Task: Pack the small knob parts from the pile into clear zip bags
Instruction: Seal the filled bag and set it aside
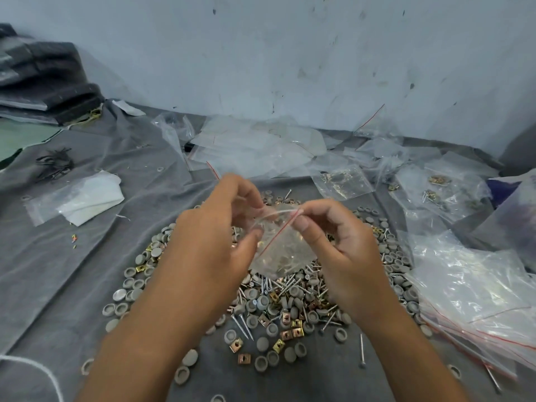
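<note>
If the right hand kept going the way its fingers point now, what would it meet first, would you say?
The right hand points leftward and pinches the red-striped clear plastic zip bag. Straight on, past the bag, it would probably meet the left hand, which holds the bag's other side. Depth is hard to judge from this one view.

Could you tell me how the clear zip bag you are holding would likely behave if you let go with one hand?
The zip bag looks thin and crinkled, so it would probably flop. Parts inside bulge its bottom, so it likely hangs bottom-heavy. Both the left hand and right hand pinch its top, and the glossy film may slip.
</note>
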### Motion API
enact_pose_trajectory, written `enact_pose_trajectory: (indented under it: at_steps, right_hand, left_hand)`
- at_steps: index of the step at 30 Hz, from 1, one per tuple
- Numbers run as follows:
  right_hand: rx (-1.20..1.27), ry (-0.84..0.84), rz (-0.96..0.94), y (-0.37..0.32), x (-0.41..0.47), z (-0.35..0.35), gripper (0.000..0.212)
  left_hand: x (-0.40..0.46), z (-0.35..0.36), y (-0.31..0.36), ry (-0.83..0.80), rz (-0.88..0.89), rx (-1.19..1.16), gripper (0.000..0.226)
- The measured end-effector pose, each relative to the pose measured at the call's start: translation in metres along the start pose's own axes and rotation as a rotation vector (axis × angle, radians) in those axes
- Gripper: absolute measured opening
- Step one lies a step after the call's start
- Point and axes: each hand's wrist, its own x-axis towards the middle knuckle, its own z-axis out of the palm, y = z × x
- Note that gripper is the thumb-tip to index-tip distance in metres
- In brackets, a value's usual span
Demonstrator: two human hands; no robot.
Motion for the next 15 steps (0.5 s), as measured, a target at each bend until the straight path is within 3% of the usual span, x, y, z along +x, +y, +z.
enact_pose_trajectory:
  at_steps: [6,11,15]
  right_hand:
    - [0.161,0.004,0.078,-0.001,-0.009,-0.001,0.02]
    - [0.144,0.029,0.061,0.002,-0.01,0.006,0.011]
    - [0.135,0.079,0.094,0.004,-0.011,0.012,0.014]
  left_hand:
    - [0.003,0.011,-0.012,0.097,-0.162,-0.406,0.03]
    - [0.004,0.02,-0.017,0.085,-0.207,-0.524,0.022]
    - [0.002,0.025,-0.012,0.029,-0.154,-0.502,0.042]
